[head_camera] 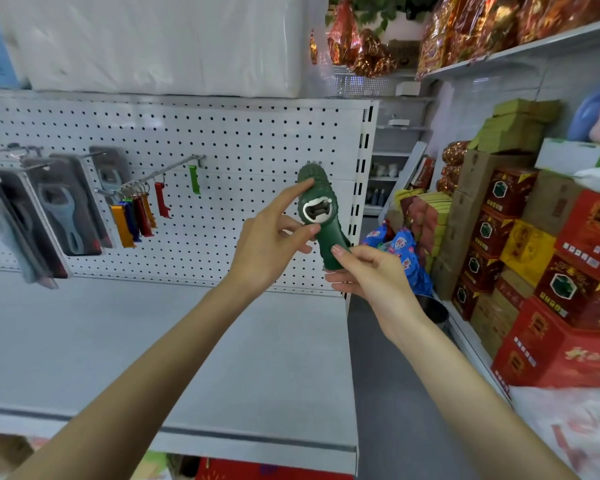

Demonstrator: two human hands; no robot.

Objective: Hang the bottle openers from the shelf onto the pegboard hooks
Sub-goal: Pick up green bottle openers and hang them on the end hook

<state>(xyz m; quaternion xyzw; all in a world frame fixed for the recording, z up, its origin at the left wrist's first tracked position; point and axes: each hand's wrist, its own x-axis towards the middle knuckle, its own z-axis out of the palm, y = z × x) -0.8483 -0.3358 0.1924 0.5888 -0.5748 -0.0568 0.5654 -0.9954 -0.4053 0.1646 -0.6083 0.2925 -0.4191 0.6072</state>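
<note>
two bare forearms rise from the bottom edge over the grey shelf (125,344), and both hands meet on a green bottle opener (321,216) shaped like a bumpy cucumber, held upright in front of the white pegboard (243,140). the right hand (368,275) closes around its lower end, thumb pressed on the front; the left hand (274,244) is half open, thumb against the side and forefinger stretched up to the top above the metal opening. no writing shows on it. further left on the pegboard, a hook (174,168) carries a lime opener (194,179), a red opener (161,200) and a bunch of coloured keyring openers (132,216); beside them hang blister packs (70,206) with grey openers inside. to the right stand stacked red boxes (568,271) with gold print too blurred to read.
</note>
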